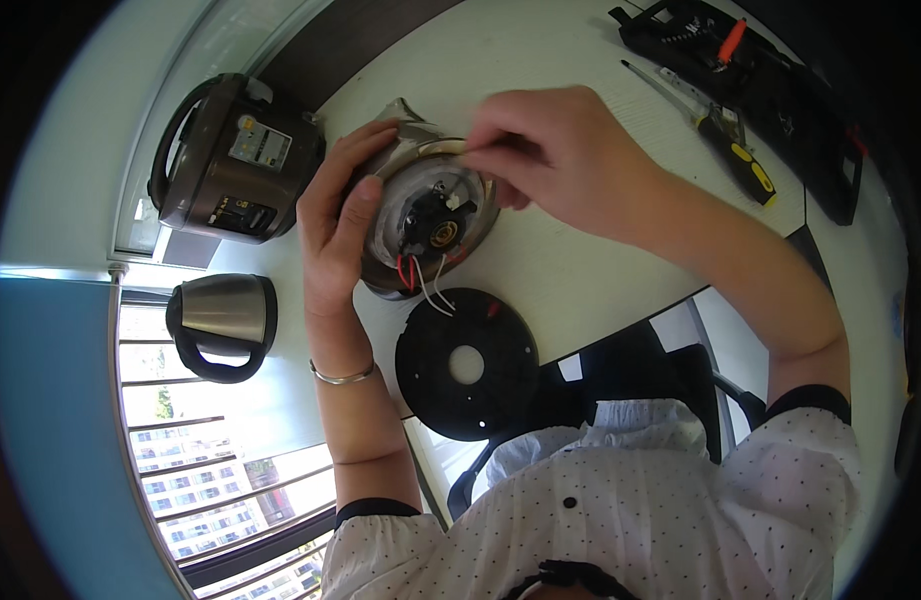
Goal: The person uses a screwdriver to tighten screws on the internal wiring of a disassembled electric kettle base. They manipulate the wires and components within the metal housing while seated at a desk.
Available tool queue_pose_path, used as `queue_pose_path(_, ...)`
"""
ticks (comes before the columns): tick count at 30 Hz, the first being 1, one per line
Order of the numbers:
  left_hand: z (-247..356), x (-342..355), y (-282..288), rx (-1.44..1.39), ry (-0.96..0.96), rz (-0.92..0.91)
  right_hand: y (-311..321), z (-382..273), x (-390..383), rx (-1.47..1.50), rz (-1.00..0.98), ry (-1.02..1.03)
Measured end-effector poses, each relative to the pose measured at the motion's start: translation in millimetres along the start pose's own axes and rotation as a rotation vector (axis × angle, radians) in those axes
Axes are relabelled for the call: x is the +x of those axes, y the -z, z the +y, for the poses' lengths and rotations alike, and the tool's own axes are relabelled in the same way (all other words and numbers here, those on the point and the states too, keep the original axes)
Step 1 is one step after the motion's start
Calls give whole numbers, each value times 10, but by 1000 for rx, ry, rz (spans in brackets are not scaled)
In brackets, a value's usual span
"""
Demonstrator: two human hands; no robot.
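Observation:
An electric kettle (382, 270) lies on its side with its opened underside facing me and its shiny spout pointing away. My left hand (338, 215) is closed round its left side, fingers over the metal and thumb near the rim. Inside the base sits a black control part (435, 222) with red and white wires running out. My right hand (555, 160) is pinched at the upper right of the base rim; what its slightly blurred fingers hold is hidden. Below the kettle rests a round black base cover (467, 400) with a hole in its middle, close to the wires' ends.
A brown rice cooker (235, 160) stands at the left, with a second steel kettle (225, 325) nearer by the window. At the far right lie a yellow-black screwdriver (735, 160) and an open black tool case (780, 110). A dark chair (630, 370) is by the table's near edge.

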State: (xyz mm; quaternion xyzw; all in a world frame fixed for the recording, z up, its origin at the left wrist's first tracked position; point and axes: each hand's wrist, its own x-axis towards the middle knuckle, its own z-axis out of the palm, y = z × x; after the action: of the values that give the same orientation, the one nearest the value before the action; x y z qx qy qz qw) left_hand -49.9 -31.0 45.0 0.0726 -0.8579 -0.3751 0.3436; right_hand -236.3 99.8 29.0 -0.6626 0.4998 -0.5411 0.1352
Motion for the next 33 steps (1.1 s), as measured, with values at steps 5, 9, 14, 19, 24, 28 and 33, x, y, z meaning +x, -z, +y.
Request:
queue_pose_path(5,9,2,27,129,-1,-30,17,44,-354,384,135,-396)
queue_pose_path(9,-27,43,115,309,-80,-63,-118,142,-452,457,171,-395)
queue_pose_path(14,-56,20,143,223,-31,-53,-204,166,-455,436,168,-416)
queue_pose_path(19,-95,11,174,2,21,-72,-240,242,-447,443,218,-361)
queue_pose_path(24,-162,27,225,-57,30,-92,-243,220,-472,368,170,-409)
queue_pose_path(28,-205,67,262,-64,37,-102,-268,233,-478,187,138,-335)
queue_pose_path(33,-186,115,247,-92,90,-80,-275,255,-466,156,75,-355)
